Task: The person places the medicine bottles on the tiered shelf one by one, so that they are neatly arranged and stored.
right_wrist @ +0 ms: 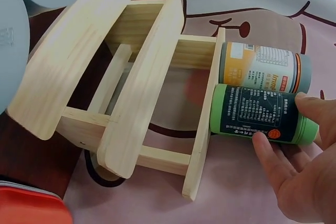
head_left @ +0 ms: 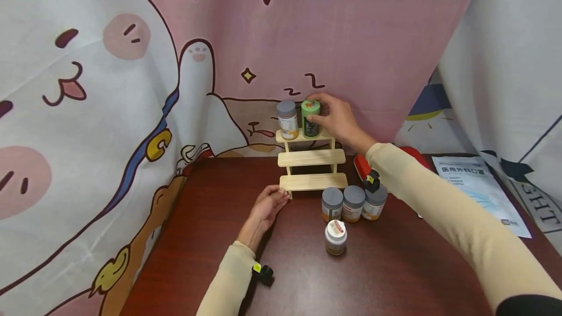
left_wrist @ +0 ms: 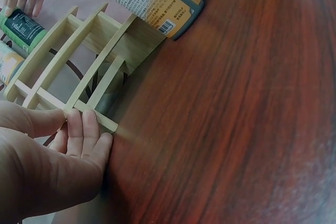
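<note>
A small three-tier wooden display rack (head_left: 311,158) stands at the back of the table. My right hand (head_left: 340,117) holds a green canister (head_left: 311,127) with a dark label, its base on the top tier, the thumb and fingers on either side near its lid. Beside the canister, on the same tier, a grey-lidded jar (head_left: 288,125) stands upright with a white and orange label. My left hand (head_left: 262,209) grips the rack's lower left end; the left wrist view shows thumb and fingers around the wooden side piece (left_wrist: 100,118).
Three grey-lidded jars (head_left: 353,203) stand in a row by the rack's front right, with a white-topped jar (head_left: 335,244) before them. Behind the right forearm lie a red case (head_left: 362,167) and a mask packet (head_left: 478,187). A printed cloth (head_left: 351,28) hangs behind.
</note>
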`<state>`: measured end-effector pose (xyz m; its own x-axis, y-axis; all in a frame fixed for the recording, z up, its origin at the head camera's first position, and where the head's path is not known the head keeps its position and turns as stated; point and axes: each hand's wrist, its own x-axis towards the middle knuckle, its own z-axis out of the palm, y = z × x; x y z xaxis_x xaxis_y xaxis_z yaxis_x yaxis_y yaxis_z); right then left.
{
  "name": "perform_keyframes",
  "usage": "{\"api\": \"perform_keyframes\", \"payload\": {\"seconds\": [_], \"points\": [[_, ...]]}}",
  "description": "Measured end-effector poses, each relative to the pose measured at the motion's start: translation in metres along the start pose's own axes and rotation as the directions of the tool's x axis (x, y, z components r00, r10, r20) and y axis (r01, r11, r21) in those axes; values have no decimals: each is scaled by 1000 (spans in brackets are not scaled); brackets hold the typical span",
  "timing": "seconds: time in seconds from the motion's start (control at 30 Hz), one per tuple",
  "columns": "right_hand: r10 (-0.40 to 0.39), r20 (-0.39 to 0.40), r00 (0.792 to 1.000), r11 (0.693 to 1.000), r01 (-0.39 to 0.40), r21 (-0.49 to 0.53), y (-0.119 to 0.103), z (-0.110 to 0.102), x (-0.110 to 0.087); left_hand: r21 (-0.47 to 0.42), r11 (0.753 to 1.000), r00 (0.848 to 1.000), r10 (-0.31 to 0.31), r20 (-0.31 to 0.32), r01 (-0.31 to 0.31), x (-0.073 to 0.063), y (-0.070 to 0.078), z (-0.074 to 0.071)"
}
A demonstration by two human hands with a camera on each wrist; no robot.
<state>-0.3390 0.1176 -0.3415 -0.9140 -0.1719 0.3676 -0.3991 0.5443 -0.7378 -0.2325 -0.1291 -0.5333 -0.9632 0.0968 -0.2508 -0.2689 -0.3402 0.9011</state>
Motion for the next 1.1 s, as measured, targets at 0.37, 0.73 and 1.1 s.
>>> {"api": "perform_keyframes", "payload": {"seconds": [0.37, 0.73, 1.1], "points": [[-57, 14, 998, 997, 58, -49, 8, 1, -3, 2, 1000, 1000, -4, 4, 4, -1, 0, 3], [-56, 139, 989, 990, 73, -122, 2, -10, -17, 5, 1000, 1000, -6, 6, 6, -1, 1, 2], [-46, 166, 985, 990, 67, -122, -13, -21, -43, 3, 1000, 1000, -6, -5, 6, 0, -1, -1]]}}
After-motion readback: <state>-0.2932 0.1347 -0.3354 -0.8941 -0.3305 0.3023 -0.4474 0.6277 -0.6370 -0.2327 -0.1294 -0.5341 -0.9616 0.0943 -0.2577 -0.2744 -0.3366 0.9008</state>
